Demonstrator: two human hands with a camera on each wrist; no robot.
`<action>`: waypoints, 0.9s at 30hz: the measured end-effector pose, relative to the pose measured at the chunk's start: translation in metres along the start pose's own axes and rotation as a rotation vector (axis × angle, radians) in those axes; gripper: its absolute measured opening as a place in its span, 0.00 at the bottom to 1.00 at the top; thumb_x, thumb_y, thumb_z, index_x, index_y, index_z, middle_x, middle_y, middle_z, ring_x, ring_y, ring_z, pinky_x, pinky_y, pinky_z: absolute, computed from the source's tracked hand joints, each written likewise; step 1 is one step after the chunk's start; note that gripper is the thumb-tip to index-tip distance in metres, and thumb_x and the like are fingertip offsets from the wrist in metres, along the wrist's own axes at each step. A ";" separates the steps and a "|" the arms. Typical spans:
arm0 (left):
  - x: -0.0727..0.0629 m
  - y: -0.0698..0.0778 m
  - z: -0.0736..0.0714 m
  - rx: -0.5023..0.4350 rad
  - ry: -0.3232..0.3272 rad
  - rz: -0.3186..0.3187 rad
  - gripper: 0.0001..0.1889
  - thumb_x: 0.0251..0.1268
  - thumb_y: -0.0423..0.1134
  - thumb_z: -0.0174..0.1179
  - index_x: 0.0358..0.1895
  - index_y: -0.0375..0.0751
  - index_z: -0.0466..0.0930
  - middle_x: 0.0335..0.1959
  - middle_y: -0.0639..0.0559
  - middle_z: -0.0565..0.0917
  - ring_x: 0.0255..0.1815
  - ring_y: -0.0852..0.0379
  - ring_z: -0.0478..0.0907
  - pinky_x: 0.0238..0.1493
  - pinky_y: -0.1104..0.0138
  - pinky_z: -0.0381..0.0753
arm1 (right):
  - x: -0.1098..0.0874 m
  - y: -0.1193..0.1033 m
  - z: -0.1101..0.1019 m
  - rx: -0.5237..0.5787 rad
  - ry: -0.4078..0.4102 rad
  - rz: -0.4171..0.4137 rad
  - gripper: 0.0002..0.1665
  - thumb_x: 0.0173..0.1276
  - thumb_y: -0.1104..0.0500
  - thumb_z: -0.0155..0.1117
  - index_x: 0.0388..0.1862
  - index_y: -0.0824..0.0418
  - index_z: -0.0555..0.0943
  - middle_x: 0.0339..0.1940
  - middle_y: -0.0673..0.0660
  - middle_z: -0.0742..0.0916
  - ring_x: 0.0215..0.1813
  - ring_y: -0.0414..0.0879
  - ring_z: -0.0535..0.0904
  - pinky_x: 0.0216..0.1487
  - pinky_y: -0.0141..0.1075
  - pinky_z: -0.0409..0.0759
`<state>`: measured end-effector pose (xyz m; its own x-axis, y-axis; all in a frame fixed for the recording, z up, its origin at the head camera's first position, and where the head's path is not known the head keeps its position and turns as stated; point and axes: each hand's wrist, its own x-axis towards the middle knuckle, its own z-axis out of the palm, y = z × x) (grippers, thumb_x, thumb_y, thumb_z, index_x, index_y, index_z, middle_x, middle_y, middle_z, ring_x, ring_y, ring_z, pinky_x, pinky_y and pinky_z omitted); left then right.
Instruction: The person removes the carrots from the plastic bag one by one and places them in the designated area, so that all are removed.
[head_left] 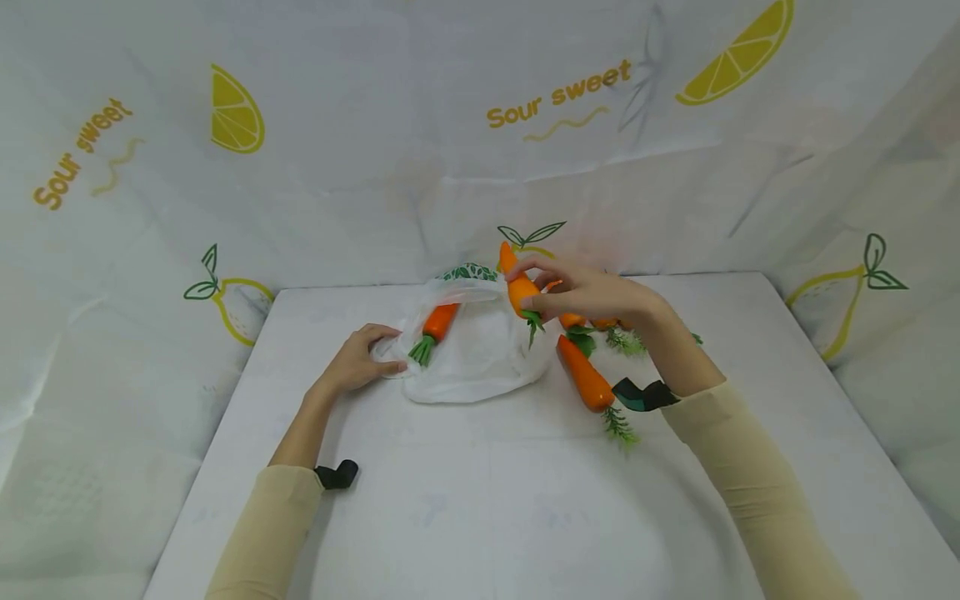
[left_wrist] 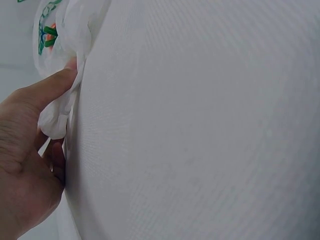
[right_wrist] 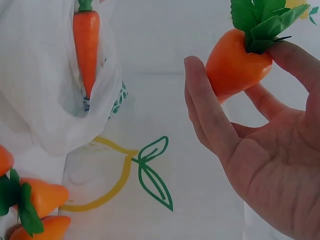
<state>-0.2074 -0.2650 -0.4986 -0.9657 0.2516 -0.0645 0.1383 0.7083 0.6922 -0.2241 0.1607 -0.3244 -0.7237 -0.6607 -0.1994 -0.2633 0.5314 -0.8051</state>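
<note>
A white plastic bag [head_left: 476, 367] with a green leaf print lies on the table, its mouth spread. In its left part rests a red-orange toy carrot [head_left: 440, 321] with a green top, also showing through the opening in the right wrist view. My left hand [head_left: 356, 358] pinches the bag's left edge between thumb and fingers; in the left wrist view the gathered plastic [left_wrist: 55, 122] sits between them. Above the bag's right side, my right hand [head_left: 588, 292] grips an orange toy carrot [right_wrist: 235, 65] near its leafy end, the tip pointing up and away in the head view.
To the bag's right, a long orange carrot [head_left: 585, 375] with a feathery green top lies on the white table [head_left: 450, 517]. Several more carrots [right_wrist: 42, 195] with green leaves are clustered beyond it, partly hidden by my right arm. A lemon-printed cloth [head_left: 375, 183] hangs behind the table.
</note>
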 end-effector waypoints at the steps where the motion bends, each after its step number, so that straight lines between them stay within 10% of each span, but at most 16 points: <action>1: 0.000 0.000 0.000 0.002 0.000 0.002 0.34 0.65 0.43 0.79 0.71 0.37 0.80 0.75 0.34 0.77 0.81 0.33 0.69 0.86 0.38 0.63 | -0.003 0.003 -0.002 -0.007 0.011 -0.002 0.27 0.83 0.43 0.64 0.76 0.39 0.72 0.73 0.59 0.79 0.58 0.53 0.89 0.68 0.55 0.83; 7: 0.000 0.002 0.000 0.009 -0.001 -0.004 0.34 0.65 0.44 0.79 0.72 0.37 0.79 0.76 0.34 0.76 0.81 0.33 0.69 0.86 0.38 0.63 | -0.024 0.019 -0.014 0.000 0.049 0.021 0.27 0.83 0.46 0.63 0.77 0.43 0.72 0.68 0.60 0.80 0.54 0.58 0.85 0.57 0.47 0.84; 13: 0.000 0.002 -0.001 0.011 0.002 -0.004 0.34 0.66 0.44 0.78 0.72 0.36 0.79 0.76 0.34 0.76 0.81 0.32 0.68 0.86 0.37 0.63 | -0.045 0.030 -0.024 -0.026 0.087 0.046 0.27 0.84 0.46 0.63 0.76 0.43 0.72 0.78 0.58 0.74 0.75 0.64 0.74 0.70 0.61 0.77; 19: 0.000 0.002 -0.001 0.003 -0.003 -0.006 0.34 0.65 0.44 0.79 0.72 0.36 0.79 0.76 0.34 0.76 0.82 0.32 0.68 0.87 0.38 0.62 | -0.057 0.044 -0.025 -0.026 0.079 0.016 0.26 0.84 0.52 0.63 0.76 0.50 0.72 0.60 0.62 0.84 0.54 0.59 0.81 0.53 0.47 0.83; 27: 0.000 0.002 0.000 0.003 0.002 -0.013 0.34 0.65 0.45 0.79 0.72 0.37 0.79 0.76 0.35 0.76 0.82 0.32 0.68 0.87 0.37 0.62 | -0.074 0.069 -0.019 -0.057 0.083 0.021 0.26 0.83 0.52 0.65 0.75 0.52 0.75 0.66 0.59 0.85 0.67 0.58 0.81 0.71 0.58 0.80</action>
<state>-0.2073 -0.2638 -0.4973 -0.9678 0.2411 -0.0724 0.1263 0.7138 0.6889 -0.2008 0.2565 -0.3540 -0.7791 -0.6043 -0.1668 -0.2821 0.5756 -0.7675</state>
